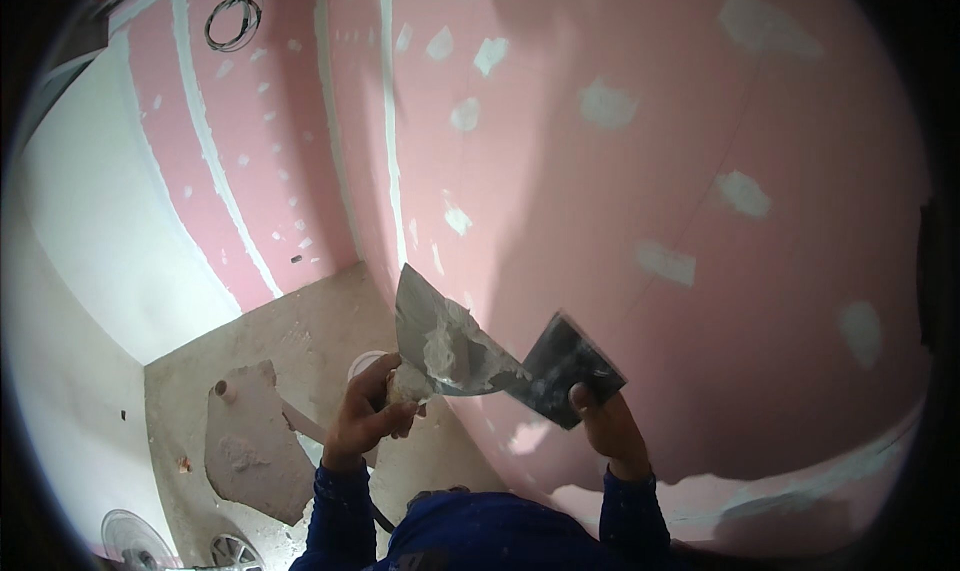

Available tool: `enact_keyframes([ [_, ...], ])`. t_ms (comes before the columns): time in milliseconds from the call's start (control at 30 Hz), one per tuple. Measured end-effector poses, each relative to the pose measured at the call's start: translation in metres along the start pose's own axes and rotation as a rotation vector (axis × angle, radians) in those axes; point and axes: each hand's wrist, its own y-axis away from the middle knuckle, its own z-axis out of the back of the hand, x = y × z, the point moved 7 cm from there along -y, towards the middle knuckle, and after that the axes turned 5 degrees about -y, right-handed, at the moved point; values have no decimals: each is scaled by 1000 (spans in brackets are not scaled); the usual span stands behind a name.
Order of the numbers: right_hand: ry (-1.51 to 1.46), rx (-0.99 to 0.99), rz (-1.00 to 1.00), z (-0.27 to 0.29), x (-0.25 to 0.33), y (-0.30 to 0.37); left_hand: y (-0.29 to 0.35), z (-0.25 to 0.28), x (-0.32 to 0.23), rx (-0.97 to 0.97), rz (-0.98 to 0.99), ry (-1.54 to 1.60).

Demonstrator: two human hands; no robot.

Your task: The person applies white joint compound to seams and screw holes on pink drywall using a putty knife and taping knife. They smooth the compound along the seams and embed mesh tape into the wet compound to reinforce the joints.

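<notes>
My left hand (362, 416) is closed round the plaster-caked handle of a broad putty knife (412, 306). A thick lump of whitish joint compound (440, 356) lies on its wide metal blade. In my right hand (612, 429) is a dark, rectangular flat-bladed scraper (562, 366), thumb pressed on its face and the other fingers hidden behind it. Its left corner meets or overlaps the compound-smeared right tip of the putty knife; I cannot tell whether they touch. Both tools are held before a pink plasterboard wall (600, 191) dotted with pale filler patches.
A white bucket (364, 362) shows partly behind my left hand. On the concrete floor (330, 306) lies an irregular grey board (250, 431) with a small round piece on it. Wheel-like round objects (235, 551) stand at lower left. A cable coil (233, 26) hangs at upper left.
</notes>
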Motion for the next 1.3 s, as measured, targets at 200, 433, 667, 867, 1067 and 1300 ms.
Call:
enact_keyframes([
  [200, -105, -383, 193, 8, -32, 5, 6, -32, 40, 83, 120, 4],
  [433, -229, 1, 100, -13, -12, 12, 3, -31, 42, 17, 40, 83],
  [667, -1995, 555, -402, -65, -19, 9, -9, 3, 11, 113, -45, 74],
  [867, -1844, 668, -585, -98, -37, 28, -23, -1, 27, 122, 161, -203],
  [1067, -1146, 152, -514, -83, -47, 28, -22, -36, 38, 350, 267, -304],
  [1300, -1508, -32, -556, -85, -89, -34, 16, -18, 37, 99, 317, -380],
])
